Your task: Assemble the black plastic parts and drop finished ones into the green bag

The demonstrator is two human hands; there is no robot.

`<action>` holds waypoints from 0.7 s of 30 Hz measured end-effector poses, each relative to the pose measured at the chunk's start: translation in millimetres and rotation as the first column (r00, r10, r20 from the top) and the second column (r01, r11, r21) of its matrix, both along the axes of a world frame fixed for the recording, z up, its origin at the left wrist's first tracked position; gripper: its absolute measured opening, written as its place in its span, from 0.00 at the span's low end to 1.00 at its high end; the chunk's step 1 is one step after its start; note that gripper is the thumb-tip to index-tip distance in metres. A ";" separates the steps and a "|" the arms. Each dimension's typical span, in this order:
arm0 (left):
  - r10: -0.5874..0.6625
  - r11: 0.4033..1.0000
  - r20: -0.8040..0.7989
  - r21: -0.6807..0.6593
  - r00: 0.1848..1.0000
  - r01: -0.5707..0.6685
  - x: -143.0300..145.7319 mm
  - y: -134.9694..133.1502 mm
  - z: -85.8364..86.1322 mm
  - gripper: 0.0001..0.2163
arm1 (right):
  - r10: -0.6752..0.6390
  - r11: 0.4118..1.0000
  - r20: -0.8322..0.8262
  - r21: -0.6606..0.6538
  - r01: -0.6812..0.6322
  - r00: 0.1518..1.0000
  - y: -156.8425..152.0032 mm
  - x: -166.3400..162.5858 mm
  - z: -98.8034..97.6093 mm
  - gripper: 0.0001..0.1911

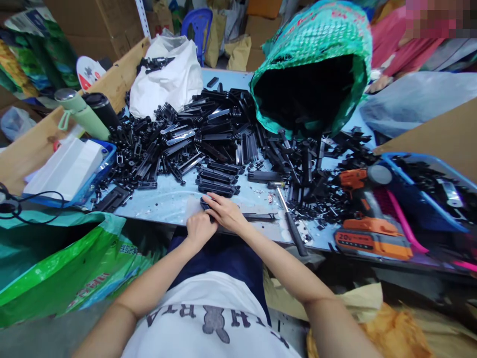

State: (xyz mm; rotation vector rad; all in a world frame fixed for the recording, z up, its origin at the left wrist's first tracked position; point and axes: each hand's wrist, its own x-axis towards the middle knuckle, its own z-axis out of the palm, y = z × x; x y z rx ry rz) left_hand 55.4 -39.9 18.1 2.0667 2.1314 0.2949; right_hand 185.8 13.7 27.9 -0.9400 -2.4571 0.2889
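Note:
At the front edge of the blue table, my left hand is closed around a black plastic part. My right hand lies over the same part from the right, fingers bent onto it, and the two hands touch. Most of the part is covered by my fingers. Just beyond them sits a short stack of long black plastic pieces. To the right of my right hand, a thin dark strip lies along the table edge, and a hammer with a black grip rests near it.
A large heap of black parts spreads behind, with a white sack and a green woven sack on it. An orange cordless drill and blue basket stand right. A co-worker's hand shows at far right.

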 end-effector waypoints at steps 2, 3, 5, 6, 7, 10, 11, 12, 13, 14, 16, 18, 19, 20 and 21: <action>0.045 0.995 0.013 -0.087 0.999 -0.044 -0.4 4.0 3.3 0.16 | -0.029 0.999 0.005 -0.045 0.030 1.000 2.4 -13.0 -4.8 0.21; 0.055 0.992 0.012 -0.114 0.998 -0.053 -2.7 5.6 5.1 0.17 | -0.044 0.997 0.002 -0.062 0.044 0.999 2.4 -15.7 -7.0 0.21; 0.044 0.989 -0.001 -0.142 0.999 -0.043 -9.8 6.7 7.7 0.17 | -0.053 0.996 0.004 -0.074 0.053 0.999 0.3 -16.2 -9.9 0.24; 0.030 0.989 -0.005 -0.147 1.000 -0.031 -13.2 6.5 8.4 0.17 | -0.051 0.996 0.012 -0.073 0.051 0.999 -1.2 -15.3 -10.6 0.26; 0.014 0.989 -0.004 -0.148 1.000 -0.014 -15.5 6.1 8.6 0.16 | -0.050 0.996 0.025 -0.074 0.052 0.998 -2.5 -14.3 -10.7 0.29; 0.000 0.988 0.010 -0.152 1.000 0.001 -13.7 6.4 7.8 0.16 | -0.067 0.992 0.056 -0.099 0.073 0.996 -3.7 -13.2 -10.1 0.35; 0.006 0.988 0.016 -0.153 1.000 -0.003 -11.4 7.2 7.4 0.17 | -0.070 0.991 0.056 -0.113 0.076 0.996 -3.1 -13.3 -10.1 0.36; 0.013 0.988 0.018 -0.155 1.000 -0.010 -9.3 8.2 7.1 0.17 | -0.067 0.989 0.050 -0.126 0.073 0.996 -2.1 -13.4 -10.5 0.36; 0.020 0.987 0.018 -0.157 1.000 -0.017 -8.2 9.0 6.8 0.16 | -0.061 0.988 0.042 -0.136 0.066 0.997 -1.1 -13.3 -11.3 0.37; 0.023 0.988 0.018 -0.154 1.000 -0.020 -8.3 9.6 6.7 0.16 | -0.052 0.988 0.036 -0.143 0.057 0.998 -0.2 -13.0 -12.5 0.38; 0.025 0.990 0.016 -0.138 1.000 -0.022 -12.4 9.4 6.6 0.15 | -0.049 0.988 0.039 -0.146 0.054 0.998 1.0 -12.1 -15.3 0.40; 0.030 0.993 0.017 -0.118 0.999 -0.028 -18.9 8.0 6.3 0.14 | -0.057 0.987 0.049 -0.145 0.064 0.997 1.3 -11.3 -17.5 0.40; 0.030 0.994 0.018 -0.109 0.999 -0.028 -22.0 7.1 6.0 0.14 | -0.062 0.987 0.053 -0.145 0.069 0.997 1.1 -11.2 -18.0 0.40; 0.029 0.994 0.018 -0.102 0.999 -0.027 -24.5 6.2 5.7 0.13 | -0.063 0.987 0.058 -0.144 0.071 0.996 0.9 -11.4 -18.0 0.40; 0.024 0.995 0.017 -0.094 1.000 -0.023 -26.2 5.6 5.3 0.13 | -0.063 0.987 0.063 -0.144 0.072 0.996 0.7 -11.9 -17.5 0.40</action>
